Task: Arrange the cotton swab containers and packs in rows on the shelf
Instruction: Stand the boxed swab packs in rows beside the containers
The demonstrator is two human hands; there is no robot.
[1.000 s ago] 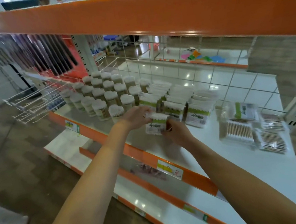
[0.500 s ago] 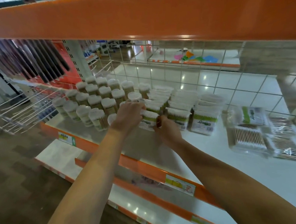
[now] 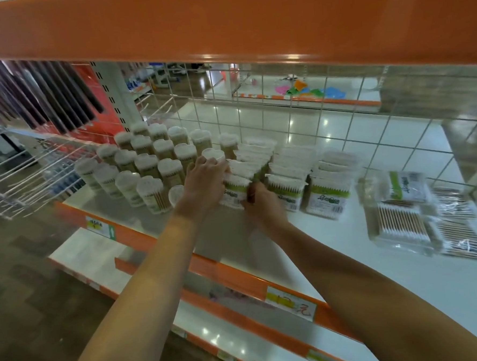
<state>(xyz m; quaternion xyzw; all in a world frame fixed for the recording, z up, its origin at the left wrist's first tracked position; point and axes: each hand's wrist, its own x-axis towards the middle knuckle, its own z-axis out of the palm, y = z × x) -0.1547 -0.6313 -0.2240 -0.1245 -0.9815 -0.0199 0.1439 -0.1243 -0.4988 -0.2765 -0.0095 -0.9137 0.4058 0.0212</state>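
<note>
A square cotton swab box (image 3: 233, 190) with a green label stands at the front of the left row of boxes on the white shelf (image 3: 333, 247). My left hand (image 3: 205, 179) grips its left side and my right hand (image 3: 261, 204) grips its right side. Two more rows of the same boxes (image 3: 326, 191) stand to its right. Rows of heart-lidded swab tubs (image 3: 144, 165) fill the shelf's left part. Flat clear swab packs (image 3: 401, 220) lie loose at the right.
An orange shelf beam (image 3: 222, 22) hangs close overhead. A wire grid (image 3: 289, 115) backs the shelf. An orange price rail (image 3: 252, 282) edges the front, with a lower shelf (image 3: 91, 253) beneath. Wire hooks (image 3: 17, 182) stick out at the left.
Both hands have pushed the box back from the open shelf front until it stands against the left row of boxes. The view has moved closer to the shelf.
</note>
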